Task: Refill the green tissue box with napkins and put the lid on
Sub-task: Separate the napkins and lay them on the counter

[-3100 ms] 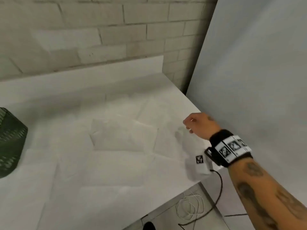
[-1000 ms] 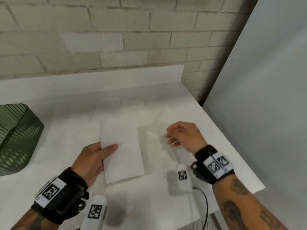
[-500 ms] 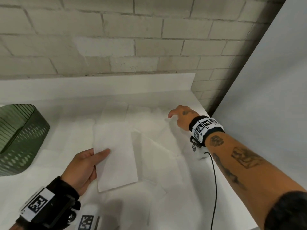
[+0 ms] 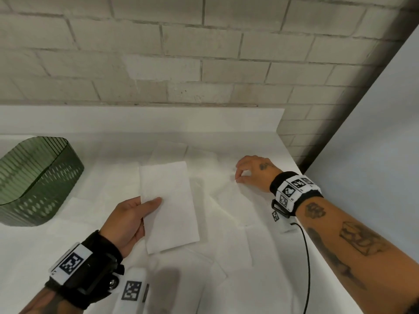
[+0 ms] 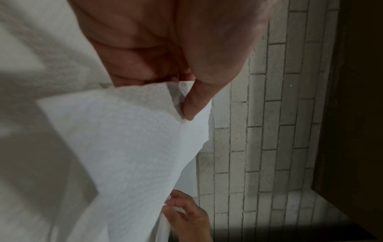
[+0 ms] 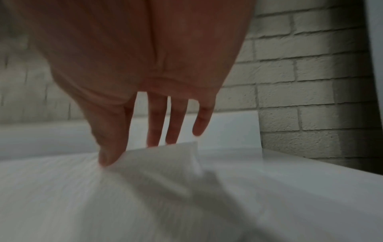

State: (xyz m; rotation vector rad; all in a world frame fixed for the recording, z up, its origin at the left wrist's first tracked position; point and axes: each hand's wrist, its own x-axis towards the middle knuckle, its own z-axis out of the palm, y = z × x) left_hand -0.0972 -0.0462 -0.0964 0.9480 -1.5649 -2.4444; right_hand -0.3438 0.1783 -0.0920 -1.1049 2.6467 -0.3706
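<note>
The green tissue box (image 4: pixel 38 177) stands open-topped at the table's left. My left hand (image 4: pixel 150 203) holds a white folded napkin (image 4: pixel 169 200) above the table, thumb on top and fingers underneath. The left wrist view shows that thumb (image 5: pixel 192 104) pressed on the napkin (image 5: pixel 124 147). Far right, my right hand (image 4: pixel 237 176) pinches the raised edge of another napkin (image 4: pixel 226 196) lying on the table. In the right wrist view the thumb (image 6: pixel 110 153) sits in front of that napkin's edge (image 6: pixel 165 155) and the fingers behind it.
Several loose napkins (image 4: pixel 226 252) lie spread over the white table (image 4: pixel 272 146). A brick wall (image 4: pixel 204 64) and a raised back lip bound it behind, a grey panel (image 4: pixel 374 143) on the right. A black cable (image 4: pixel 307 264) hangs over the right edge.
My right hand went from beside the held napkin out to the far right, and its fingers have closed on a napkin's edge there. The left hand keeps its napkin.
</note>
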